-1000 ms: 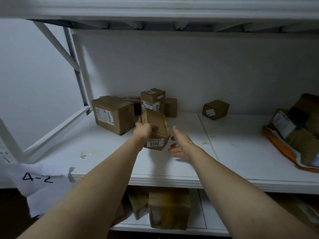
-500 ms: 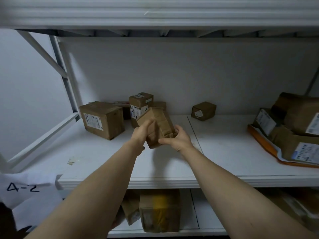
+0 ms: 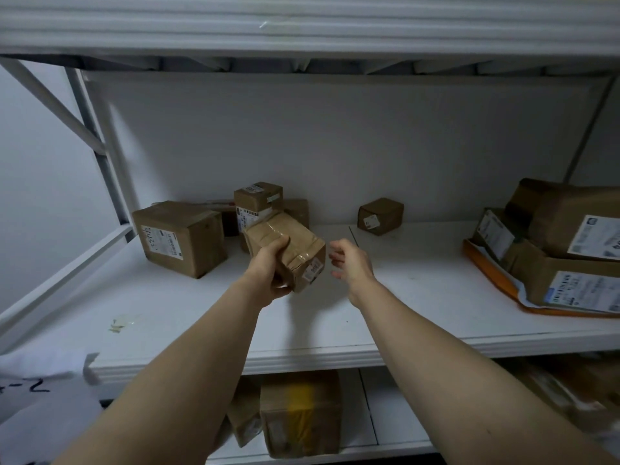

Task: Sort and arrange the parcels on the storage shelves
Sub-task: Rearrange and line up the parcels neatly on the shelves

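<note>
Left hand: I saw the left hand (image 3: 268, 273) grasping the taped parcel (image 3: 288, 248) at its near left end, thumb on top and fingers under it.
Right hand: the right hand (image 3: 350, 263) was released, fingers spread and slightly curled, just beside the parcel but apart from it. Half a second ago this hand was touching the parcel from the right side; it had let go since.
Taped parcel: it was held above the white shelf (image 3: 385, 310), tilted, with a small white label facing down to the right. One second ago the label was facing me at the bottom, so I noted that the parcel was turned since then.
Large box: the large box (image 3: 179, 238) stood on the shelf at the left, with a white label on its front. It stayed at the same place as before.
Upright box: the upright box (image 3: 256, 203) stood behind the held parcel, near the back wall, partly hidden by it.
Small box: the small box (image 3: 380, 215) stood alone at the back, well apart from the hands.
Pile at right: the stacked parcels (image 3: 553, 250) lay on an orange envelope (image 3: 486, 273) at the right edge. More of this pile was in view than one second ago.
Lower shelf: a box with yellow tape (image 3: 300, 411) stood below; it looked blurred.
</note>
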`<state>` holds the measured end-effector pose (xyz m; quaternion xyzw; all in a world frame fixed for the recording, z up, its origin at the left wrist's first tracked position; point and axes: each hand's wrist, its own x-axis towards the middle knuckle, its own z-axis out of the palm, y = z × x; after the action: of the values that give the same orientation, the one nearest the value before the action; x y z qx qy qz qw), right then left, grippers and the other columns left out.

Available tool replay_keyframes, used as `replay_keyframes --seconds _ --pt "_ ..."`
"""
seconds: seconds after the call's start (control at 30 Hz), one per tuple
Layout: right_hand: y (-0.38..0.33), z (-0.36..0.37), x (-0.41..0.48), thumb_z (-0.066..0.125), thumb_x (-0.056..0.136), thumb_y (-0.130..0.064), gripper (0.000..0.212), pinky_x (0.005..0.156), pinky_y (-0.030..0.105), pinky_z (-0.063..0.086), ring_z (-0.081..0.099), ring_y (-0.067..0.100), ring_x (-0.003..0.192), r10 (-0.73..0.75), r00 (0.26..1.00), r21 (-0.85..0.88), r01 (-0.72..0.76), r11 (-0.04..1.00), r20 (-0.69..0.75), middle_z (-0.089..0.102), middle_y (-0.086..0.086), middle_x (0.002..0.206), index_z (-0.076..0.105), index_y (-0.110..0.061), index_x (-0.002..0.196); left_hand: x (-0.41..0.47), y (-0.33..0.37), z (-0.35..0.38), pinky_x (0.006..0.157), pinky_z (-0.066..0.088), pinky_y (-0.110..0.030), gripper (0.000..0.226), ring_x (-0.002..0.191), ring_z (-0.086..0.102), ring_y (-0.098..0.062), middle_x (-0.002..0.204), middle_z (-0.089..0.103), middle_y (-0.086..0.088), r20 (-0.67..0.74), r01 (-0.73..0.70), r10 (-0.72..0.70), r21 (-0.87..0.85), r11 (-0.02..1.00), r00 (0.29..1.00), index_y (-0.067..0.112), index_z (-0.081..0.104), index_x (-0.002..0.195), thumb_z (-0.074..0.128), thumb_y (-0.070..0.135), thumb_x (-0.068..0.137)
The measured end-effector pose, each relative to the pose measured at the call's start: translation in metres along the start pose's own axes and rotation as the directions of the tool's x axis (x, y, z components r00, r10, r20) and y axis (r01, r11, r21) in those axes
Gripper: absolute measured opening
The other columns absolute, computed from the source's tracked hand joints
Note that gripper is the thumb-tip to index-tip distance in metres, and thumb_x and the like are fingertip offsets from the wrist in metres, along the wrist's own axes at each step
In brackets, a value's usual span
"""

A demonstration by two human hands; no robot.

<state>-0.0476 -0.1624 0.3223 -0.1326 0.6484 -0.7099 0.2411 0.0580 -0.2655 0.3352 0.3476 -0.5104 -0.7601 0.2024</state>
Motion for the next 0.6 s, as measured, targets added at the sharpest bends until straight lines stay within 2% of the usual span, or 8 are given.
replay_keyframes --seconds 0.1,0.17,0.23,0.3,0.4,0.5,0.6 --pt "0.002 -0.002 -0.003 0.056 0.090 -0.046 0.046 0.091 0.040 0.043 0.050 0.026 0.115 0.119 0.990 0.025 -0.121 0.992 0.078 0.055 0.011 0.124 0.059 -0.018 0.125 0.000 0.001 0.005 0.075 0.048 -0.037 0.024 0.086 0.059 -0.024 0.091 0.063 -0.008 0.056 0.001 0.000 -0.024 1.000 0.998 0.014 0.057 0.098 0.056 0.037 0.091" --pt "0.003 -0.002 -0.006 0.060 0.085 -0.052 0.040 0.092 0.043 0.045 0.053 0.029 0.112 0.150 0.978 0.055 -0.159 0.986 0.146 0.060 0.010 0.115 0.063 -0.022 0.111 -0.001 0.001 0.008 0.072 0.048 -0.036 0.021 0.085 0.059 -0.023 0.090 0.062 -0.008 0.091 0.002 0.000 -0.024 1.000 0.996 0.014 0.057 0.094 0.054 0.035 0.092" --pt "0.000 -0.002 -0.009 0.066 0.084 -0.042 0.026 0.090 0.043 0.048 0.059 0.028 0.101 0.139 0.970 0.146 -0.170 0.975 0.198 0.066 0.010 0.099 0.064 -0.019 0.096 0.000 0.001 0.009 0.071 0.048 -0.036 0.026 0.088 0.060 -0.024 0.093 0.064 -0.008 0.122 -0.004 0.008 -0.031 1.000 0.992 0.011 0.059 0.103 0.056 0.033 0.091" --pt "0.000 -0.002 -0.009 0.069 0.084 -0.025 0.014 0.089 0.042 0.050 0.062 0.025 0.090 0.110 0.970 0.197 -0.153 0.968 0.216 0.067 0.011 0.090 0.064 -0.013 0.090 0.003 0.002 0.008 0.074 0.050 -0.037 0.035 0.093 0.062 -0.024 0.100 0.066 -0.010 0.144 -0.011 0.017 -0.039 0.999 0.990 0.010 0.059 0.116 0.059 0.032 0.088" --pt "-0.001 -0.005 -0.008 0.068 0.084 -0.011 0.007 0.084 0.039 0.050 0.061 0.022 0.084 0.065 0.974 0.210 -0.112 0.971 0.219 0.066 0.010 0.085 0.063 -0.008 0.088 0.009 0.001 0.007 0.094 0.049 -0.040 0.036 0.100 0.063 -0.026 0.108 0.068 -0.011 0.150 -0.029 0.035 -0.040 0.999 0.988 0.012 0.060 0.117 0.064 0.028 0.085" --pt "0.000 -0.011 -0.002 0.072 0.079 -0.003 0.019 0.077 0.030 0.050 0.062 0.020 0.088 0.003 0.980 0.132 -0.030 0.991 0.197 0.065 0.005 0.086 0.058 -0.011 0.089 0.013 0.002 0.008 0.101 0.046 -0.044 0.022 0.102 0.059 -0.026 0.107 0.064 -0.011 0.107 -0.063 0.068 -0.047 0.997 0.992 0.013 0.061 0.107 0.064 0.017 0.086" --pt "0.002 -0.015 0.000 0.075 0.073 0.005 0.035 0.073 0.024 0.048 0.064 0.021 0.094 -0.072 0.985 0.055 0.064 0.996 0.159 0.068 0.002 0.093 0.056 -0.013 0.096 0.016 0.003 0.008 0.104 0.042 -0.047 0.038 0.109 0.056 -0.026 0.112 0.062 -0.009 0.081 -0.082 0.083 -0.009 0.997 0.993 0.011 0.057 0.116 0.070 0.019 0.081"
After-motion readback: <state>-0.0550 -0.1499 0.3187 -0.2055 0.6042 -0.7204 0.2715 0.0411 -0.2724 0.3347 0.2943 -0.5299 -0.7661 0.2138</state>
